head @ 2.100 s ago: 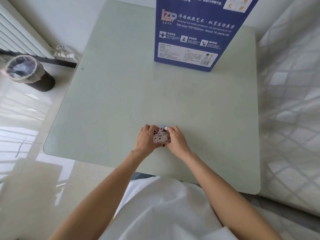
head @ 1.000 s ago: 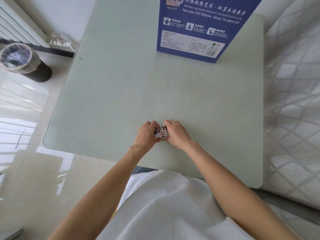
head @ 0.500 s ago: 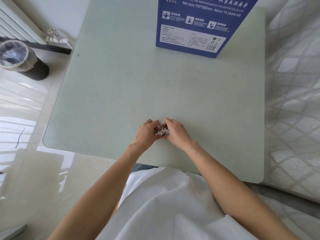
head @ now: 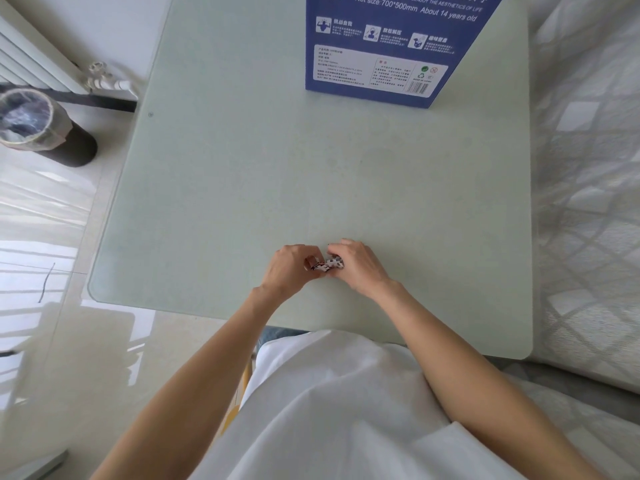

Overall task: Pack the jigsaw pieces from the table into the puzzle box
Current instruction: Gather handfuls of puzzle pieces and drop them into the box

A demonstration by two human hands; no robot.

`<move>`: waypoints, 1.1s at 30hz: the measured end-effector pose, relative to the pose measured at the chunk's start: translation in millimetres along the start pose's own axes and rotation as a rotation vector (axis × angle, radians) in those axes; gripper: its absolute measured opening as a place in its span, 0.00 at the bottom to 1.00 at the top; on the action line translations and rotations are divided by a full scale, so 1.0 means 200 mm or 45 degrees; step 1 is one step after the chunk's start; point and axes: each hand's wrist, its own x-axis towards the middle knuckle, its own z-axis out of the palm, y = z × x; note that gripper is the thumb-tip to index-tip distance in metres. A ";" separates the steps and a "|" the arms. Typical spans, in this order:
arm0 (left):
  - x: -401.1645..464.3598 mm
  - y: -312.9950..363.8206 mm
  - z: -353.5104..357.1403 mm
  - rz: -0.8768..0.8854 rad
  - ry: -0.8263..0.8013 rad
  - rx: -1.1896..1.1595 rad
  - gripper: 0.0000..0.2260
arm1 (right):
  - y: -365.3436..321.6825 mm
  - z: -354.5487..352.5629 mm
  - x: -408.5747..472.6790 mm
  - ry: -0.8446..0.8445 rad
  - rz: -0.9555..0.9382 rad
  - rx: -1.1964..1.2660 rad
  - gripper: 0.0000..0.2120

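Head view: left hand and right hand pinch a small clump of jigsaw pieces between curled fingertips, near the smooth pale-green glass table's near edge. The thin, light cardboard probably crumbles apart; best cupped underneath. The blue puzzle box stands far right.

A pale green glass-topped table is seen. A blue box is stood at its far right; a small clump of pieces is found near the front edge.
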 end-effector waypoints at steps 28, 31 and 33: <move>0.56 0.90 -1.27 0.514 0.474 -0.049 0.09 | -0.52 -2.18 0.34 0.958 -0.626 0.057 0.11; 0.66 1.09 -1.47 0.639 0.594 -0.010 0.09 | -0.52 -2.30 0.52 1.011 -0.637 -0.230 0.12; 0.76 1.21 -1.58 0.719 0.732 -0.002 0.09 | -0.48 -2.30 0.63 0.990 -0.601 -0.432 0.11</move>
